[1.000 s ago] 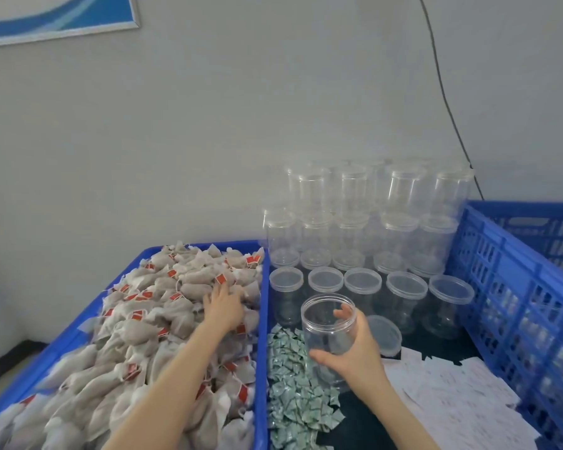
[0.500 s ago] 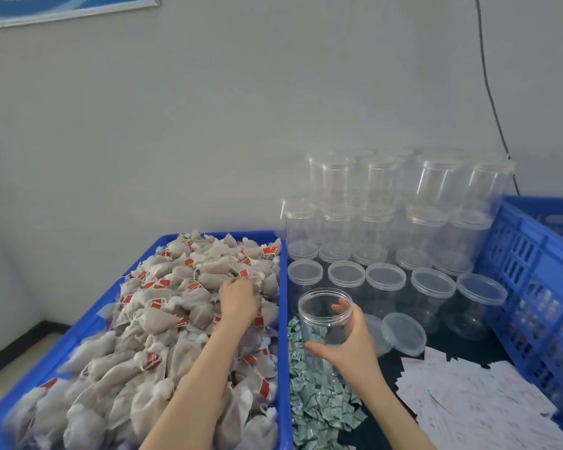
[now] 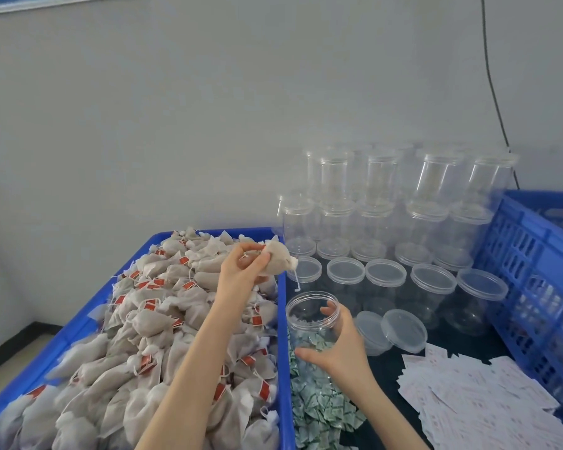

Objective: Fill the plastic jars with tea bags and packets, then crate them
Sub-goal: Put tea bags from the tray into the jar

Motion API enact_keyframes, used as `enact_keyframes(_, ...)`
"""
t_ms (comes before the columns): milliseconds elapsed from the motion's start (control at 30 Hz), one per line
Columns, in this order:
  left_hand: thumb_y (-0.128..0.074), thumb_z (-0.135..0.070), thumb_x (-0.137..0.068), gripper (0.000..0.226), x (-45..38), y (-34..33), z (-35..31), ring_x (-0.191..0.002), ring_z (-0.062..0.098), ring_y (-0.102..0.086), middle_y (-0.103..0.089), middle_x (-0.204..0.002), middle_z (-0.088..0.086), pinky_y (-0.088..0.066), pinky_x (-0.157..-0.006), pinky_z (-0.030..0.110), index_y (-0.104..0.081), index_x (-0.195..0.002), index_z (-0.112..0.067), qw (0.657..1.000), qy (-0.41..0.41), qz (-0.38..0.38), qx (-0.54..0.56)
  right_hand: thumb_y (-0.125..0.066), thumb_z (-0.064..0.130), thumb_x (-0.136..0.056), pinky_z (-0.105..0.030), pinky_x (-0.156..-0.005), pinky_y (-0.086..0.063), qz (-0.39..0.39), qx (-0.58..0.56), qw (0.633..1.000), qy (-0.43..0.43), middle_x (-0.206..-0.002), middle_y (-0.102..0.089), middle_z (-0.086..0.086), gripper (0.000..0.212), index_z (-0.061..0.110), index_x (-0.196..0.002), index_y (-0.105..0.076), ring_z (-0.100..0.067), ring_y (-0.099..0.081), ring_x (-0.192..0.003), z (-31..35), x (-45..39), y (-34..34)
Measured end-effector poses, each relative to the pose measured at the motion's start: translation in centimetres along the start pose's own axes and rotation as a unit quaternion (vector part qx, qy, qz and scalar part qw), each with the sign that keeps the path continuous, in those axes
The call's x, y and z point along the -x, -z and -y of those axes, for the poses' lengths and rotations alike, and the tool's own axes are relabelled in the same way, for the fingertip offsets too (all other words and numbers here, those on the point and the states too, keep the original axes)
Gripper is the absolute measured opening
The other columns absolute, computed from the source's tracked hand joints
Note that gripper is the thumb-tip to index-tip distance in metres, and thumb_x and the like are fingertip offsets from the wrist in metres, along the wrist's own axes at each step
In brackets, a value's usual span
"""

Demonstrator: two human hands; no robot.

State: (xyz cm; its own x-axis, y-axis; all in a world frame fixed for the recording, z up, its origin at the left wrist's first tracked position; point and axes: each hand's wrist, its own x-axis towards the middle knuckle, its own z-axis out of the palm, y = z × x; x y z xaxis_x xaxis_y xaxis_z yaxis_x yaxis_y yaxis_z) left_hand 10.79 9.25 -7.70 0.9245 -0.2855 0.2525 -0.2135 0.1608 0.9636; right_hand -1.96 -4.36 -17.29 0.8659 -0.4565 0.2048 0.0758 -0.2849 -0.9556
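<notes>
Clearly the left hand (image 3: pixel 241 267) pinches a tea bag (image 3: pixel 275 259) whose dangling string may snag the rim of the open jar (image 3: pixel 312 319) gripped by the right hand (image 3: pixel 342 352), tipping it.

Beige mesh tea bags with red tags (image 3: pixel 150 323), blue plastic tray (image 3: pixel 78 329), clear plastic jars (image 3: pixel 384 277), green-white printed packets (image 3: pixel 319 404), white pink-printed sachets (image 3: pixel 475 397), blue slotted crate (image 3: pixel 533 271).

One head-worn wide view looks forward and down, close over the table (image 3: pixel 462 349)
</notes>
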Motion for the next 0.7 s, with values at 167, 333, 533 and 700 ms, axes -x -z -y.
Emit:
enact_keyframes(167, -0.065, -0.016, -0.089, 0.008, 0.8, -0.8, -0.1, -0.059, 0.002, -0.061, -0.069, -0.071, -0.013, -0.047, -0.051, 0.014, -0.061, -0.09, -0.023, 0.982, -0.021, 0.171, -0.08, -0.084, 0.047, -0.041, 0.003, -0.077, -0.039, 0.007, 0.009, 1.0, 0.007, -0.112, -0.046, 0.05, 0.085, 0.05, -0.115, -0.041, 0.024, -0.046, -0.106, 0.1, 0.0, -0.2)
enact_keyframes(333, -0.067, -0.02, -0.087, 0.009, 1.2, -1.8, 0.8, -0.062, -0.003, -0.061, -0.068, -0.068, -0.015, -0.046, -0.058, 0.009, -0.063, -0.087, -0.028, 0.947, -0.047, 0.259, -0.185, -0.087, 0.041, -0.043, -0.01, -0.078, -0.048, 0.003, 0.007, 1.0, 0.006, -0.113, -0.057, 0.032, 0.089, 0.047, -0.12, -0.043, 0.011, -0.056, -0.105, 0.0, -0.1, -0.4)
enact_keyframes(533, -0.061, -0.023, -0.091, 0.013, 0.8, -1.6, 1.5, -0.075, -0.002, -0.065, -0.07, -0.081, -0.016, -0.049, -0.068, 0.009, -0.065, -0.088, -0.036, 0.936, -0.048, 0.255, -0.238, -0.086, 0.047, -0.04, -0.009, -0.082, -0.044, 0.001, 0.009, 1.0, -0.002, -0.119, -0.054, 0.028, 0.092, 0.05, -0.12, -0.041, 0.016, -0.05, -0.109, 0.0, 0.1, -0.5)
enact_keyframes(700, -0.057, -0.018, -0.093, 0.013, -0.4, -0.4, 2.2, -0.076, 0.002, -0.065, -0.069, -0.085, -0.012, -0.047, -0.065, 0.011, -0.064, -0.09, -0.029, 0.928, -0.032, 0.092, -0.359, -0.084, 0.049, -0.04, 0.0, -0.079, -0.04, 0.004, 0.024, 1.0, -0.004, -0.121, -0.05, 0.031, 0.089, 0.051, -0.117, -0.039, 0.023, -0.044, -0.11, -0.2, 0.5, -0.6)
